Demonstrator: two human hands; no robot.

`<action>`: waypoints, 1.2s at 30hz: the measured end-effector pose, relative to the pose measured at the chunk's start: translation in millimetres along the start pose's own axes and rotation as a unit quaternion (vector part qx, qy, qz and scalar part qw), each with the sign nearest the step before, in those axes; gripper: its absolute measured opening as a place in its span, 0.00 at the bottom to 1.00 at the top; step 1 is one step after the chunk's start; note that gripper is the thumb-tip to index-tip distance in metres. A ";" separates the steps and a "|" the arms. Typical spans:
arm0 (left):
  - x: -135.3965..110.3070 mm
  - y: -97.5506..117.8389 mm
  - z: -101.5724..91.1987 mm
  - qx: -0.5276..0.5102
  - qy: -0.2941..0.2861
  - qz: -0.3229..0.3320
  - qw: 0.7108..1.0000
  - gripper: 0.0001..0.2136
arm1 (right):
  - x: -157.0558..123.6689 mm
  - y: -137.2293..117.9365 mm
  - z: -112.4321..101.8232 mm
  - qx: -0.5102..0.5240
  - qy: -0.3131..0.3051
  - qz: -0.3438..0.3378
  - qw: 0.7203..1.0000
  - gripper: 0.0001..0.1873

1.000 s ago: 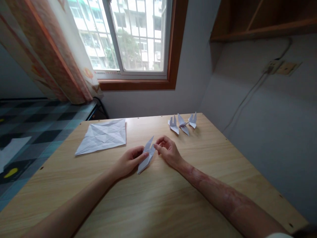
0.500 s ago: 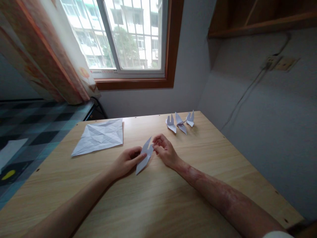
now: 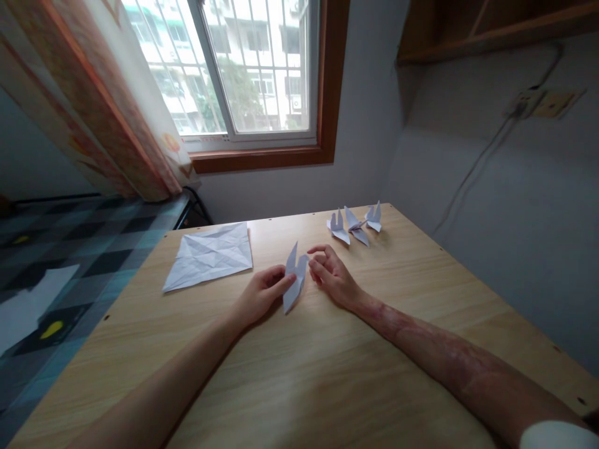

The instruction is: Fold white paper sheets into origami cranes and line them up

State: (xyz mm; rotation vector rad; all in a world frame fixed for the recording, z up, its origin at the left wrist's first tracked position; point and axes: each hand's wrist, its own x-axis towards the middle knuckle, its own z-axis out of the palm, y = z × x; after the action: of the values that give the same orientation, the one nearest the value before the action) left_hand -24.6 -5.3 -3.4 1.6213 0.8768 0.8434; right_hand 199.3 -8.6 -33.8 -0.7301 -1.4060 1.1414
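Note:
A narrow folded white paper piece (image 3: pixel 294 282) lies on the wooden table (image 3: pixel 327 374), its two pointed flaps aimed away from me. My left hand (image 3: pixel 260 294) rests on its left side, curled, with the forefinger pressing the paper down. My right hand (image 3: pixel 332 276) sits just right of the paper, fingers loosely curled and slightly apart, fingertips close to the upper flap; I cannot tell whether they touch it.
A creased, unfolded white sheet (image 3: pixel 211 255) lies at the far left of the table. Several finished folded paper figures (image 3: pixel 354 225) stand at the far right corner. A window and curtain are behind; a checked bed cover (image 3: pixel 60 262) lies left of the table.
My right hand has let go of its pinch on the paper's upper flap and its fingers have opened a little. The camera view has shifted slightly; the left hand stays on the paper.

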 end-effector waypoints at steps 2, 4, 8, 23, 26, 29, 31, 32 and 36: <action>2.4 0.1 -1.5 -0.013 0.033 0.025 0.999 0.22 | -1.8 -4.6 0.3 -0.037 -0.026 -0.010 0.999 0.16; 4.1 -1.3 -3.9 -0.019 0.055 0.042 0.997 0.20 | -3.7 -8.6 1.1 -0.101 -0.072 -0.025 0.992 0.14; 5.3 -4.7 -7.4 -0.034 0.047 0.049 0.997 0.19 | -6.7 -10.2 3.2 -0.160 -0.140 -0.051 0.976 0.10; -12.1 7.7 1.2 0.094 0.119 0.099 0.983 0.25 | -9.0 -9.8 5.3 -0.287 0.071 -0.080 0.952 0.08; -13.2 13.5 2.3 0.156 0.139 0.180 0.961 0.25 | -8.2 -8.4 3.9 -0.289 0.091 -0.086 0.949 0.07; -11.6 12.9 4.3 0.225 0.169 0.223 0.933 0.20 | -6.1 -7.7 0.5 -0.299 0.103 -0.106 0.943 0.07; -10.3 9.1 4.9 0.256 0.186 0.218 0.923 0.12 | -4.4 -8.2 -2.8 -0.288 0.103 -0.121 0.944 0.08; -9.7 6.7 4.7 0.261 0.190 0.211 0.922 0.09 | -3.6 -8.8 -4.5 -0.282 0.101 -0.128 0.946 0.08; -7.8 -1.2 -0.8 0.259 0.189 0.181 0.930 0.11 | -0.7 -11.4 -10.8 -0.276 0.086 -0.151 0.945 0.08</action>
State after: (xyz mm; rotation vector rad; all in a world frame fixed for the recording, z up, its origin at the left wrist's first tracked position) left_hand -29.2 -11.6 -5.1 2.1658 1.1564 1.2891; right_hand 211.9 -10.6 -24.6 -0.9377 -1.6353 0.4270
